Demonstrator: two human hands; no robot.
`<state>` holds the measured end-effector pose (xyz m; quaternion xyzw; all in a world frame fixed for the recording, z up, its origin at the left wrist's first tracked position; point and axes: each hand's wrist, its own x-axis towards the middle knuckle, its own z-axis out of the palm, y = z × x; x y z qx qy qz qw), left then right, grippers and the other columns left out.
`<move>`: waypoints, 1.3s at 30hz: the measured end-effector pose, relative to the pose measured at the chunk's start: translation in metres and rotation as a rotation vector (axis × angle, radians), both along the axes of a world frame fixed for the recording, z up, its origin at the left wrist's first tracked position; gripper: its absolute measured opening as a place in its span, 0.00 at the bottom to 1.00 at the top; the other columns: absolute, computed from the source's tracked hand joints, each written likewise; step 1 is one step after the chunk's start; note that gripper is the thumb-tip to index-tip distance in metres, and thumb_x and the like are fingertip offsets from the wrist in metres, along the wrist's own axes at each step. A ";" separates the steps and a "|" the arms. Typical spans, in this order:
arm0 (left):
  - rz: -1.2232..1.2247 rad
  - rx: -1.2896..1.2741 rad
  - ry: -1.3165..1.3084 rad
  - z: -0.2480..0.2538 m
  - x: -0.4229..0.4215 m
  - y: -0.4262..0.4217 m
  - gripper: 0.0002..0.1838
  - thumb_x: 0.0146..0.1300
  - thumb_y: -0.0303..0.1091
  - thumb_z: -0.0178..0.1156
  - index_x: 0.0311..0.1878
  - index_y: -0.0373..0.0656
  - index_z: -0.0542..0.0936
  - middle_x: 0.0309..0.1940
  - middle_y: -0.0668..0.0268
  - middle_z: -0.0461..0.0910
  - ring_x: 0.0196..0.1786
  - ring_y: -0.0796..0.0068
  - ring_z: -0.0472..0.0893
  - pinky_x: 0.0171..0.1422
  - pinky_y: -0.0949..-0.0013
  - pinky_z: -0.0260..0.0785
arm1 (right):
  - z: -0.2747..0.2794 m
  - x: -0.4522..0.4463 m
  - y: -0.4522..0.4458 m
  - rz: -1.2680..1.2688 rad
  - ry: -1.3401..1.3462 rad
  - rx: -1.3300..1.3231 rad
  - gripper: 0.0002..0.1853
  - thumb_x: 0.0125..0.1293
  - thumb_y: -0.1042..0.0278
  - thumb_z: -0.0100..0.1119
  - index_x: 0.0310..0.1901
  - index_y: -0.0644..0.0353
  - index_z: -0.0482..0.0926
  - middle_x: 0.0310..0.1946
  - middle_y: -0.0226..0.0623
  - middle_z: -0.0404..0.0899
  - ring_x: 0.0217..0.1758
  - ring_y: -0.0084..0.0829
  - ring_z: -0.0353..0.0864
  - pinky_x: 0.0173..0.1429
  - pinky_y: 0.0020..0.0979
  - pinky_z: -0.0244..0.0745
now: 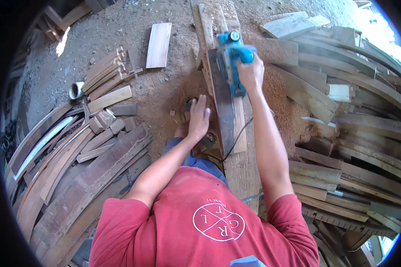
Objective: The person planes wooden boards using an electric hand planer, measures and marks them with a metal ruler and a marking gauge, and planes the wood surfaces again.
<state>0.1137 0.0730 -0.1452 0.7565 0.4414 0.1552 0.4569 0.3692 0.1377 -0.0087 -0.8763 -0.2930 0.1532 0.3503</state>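
Observation:
My right hand [251, 73] is wrapped round the rear handle of a teal electric planer [234, 55], which has a round dial at its front. The planer rests on a dark-faced wooden board [225, 118] lying lengthwise on a long plank bench [241, 171]. From the planer a black cord [238, 135] runs back toward my legs. My left hand [199, 118] hangs in the air to the left of the board, fingers stretched out, holding nothing. Whether its fingertips touch the board edge, I cannot tell.
Stacked boards [316, 89] spread along the right side, many of them curved. More timber [82, 182] is piled at the left, near a short pipe [76, 90]. A pale board [159, 45] lies on the dirt floor. Reddish sawdust [280, 107] heaps beside the bench.

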 end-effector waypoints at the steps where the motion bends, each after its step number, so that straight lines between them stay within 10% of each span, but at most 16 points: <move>1: 0.015 0.023 -0.001 0.006 -0.004 0.007 0.29 0.82 0.33 0.49 0.84 0.39 0.65 0.85 0.51 0.61 0.88 0.39 0.53 0.91 0.49 0.45 | -0.002 -0.009 -0.028 0.026 -0.001 -0.011 0.20 0.61 0.62 0.68 0.54 0.59 0.87 0.47 0.59 0.89 0.53 0.62 0.88 0.60 0.55 0.81; 11: -0.510 0.673 0.303 0.045 0.047 0.061 0.38 0.71 0.26 0.54 0.80 0.77 0.73 0.87 0.72 0.60 0.89 0.42 0.50 0.93 0.36 0.38 | 0.025 -0.187 -0.371 -0.052 0.126 -0.100 0.33 0.62 0.71 0.70 0.72 0.49 0.80 0.50 0.58 0.89 0.55 0.52 0.92 0.57 0.44 0.85; 22: -0.326 0.822 0.552 0.038 0.076 0.102 0.37 0.74 0.28 0.51 0.81 0.81 0.70 0.88 0.70 0.59 0.90 0.43 0.49 0.91 0.27 0.29 | 0.020 -0.170 -0.303 -0.067 0.182 -0.118 0.38 0.59 0.72 0.69 0.74 0.40 0.78 0.42 0.59 0.88 0.46 0.61 0.89 0.49 0.54 0.84; 31: -0.130 0.456 0.693 -0.021 -0.077 0.089 0.40 0.66 0.26 0.57 0.82 0.64 0.71 0.88 0.61 0.56 0.90 0.42 0.47 0.91 0.34 0.36 | 0.019 -0.130 -0.208 -0.033 0.104 -0.138 0.35 0.58 0.72 0.71 0.71 0.44 0.81 0.43 0.58 0.89 0.48 0.61 0.89 0.53 0.56 0.83; 39: -0.169 -0.357 1.182 -0.052 -0.263 0.013 0.33 0.69 0.36 0.58 0.79 0.65 0.75 0.90 0.62 0.50 0.91 0.41 0.39 0.91 0.33 0.34 | 0.017 -0.095 -0.119 -0.040 0.054 -0.126 0.32 0.59 0.71 0.71 0.68 0.48 0.83 0.45 0.57 0.89 0.50 0.59 0.89 0.56 0.54 0.83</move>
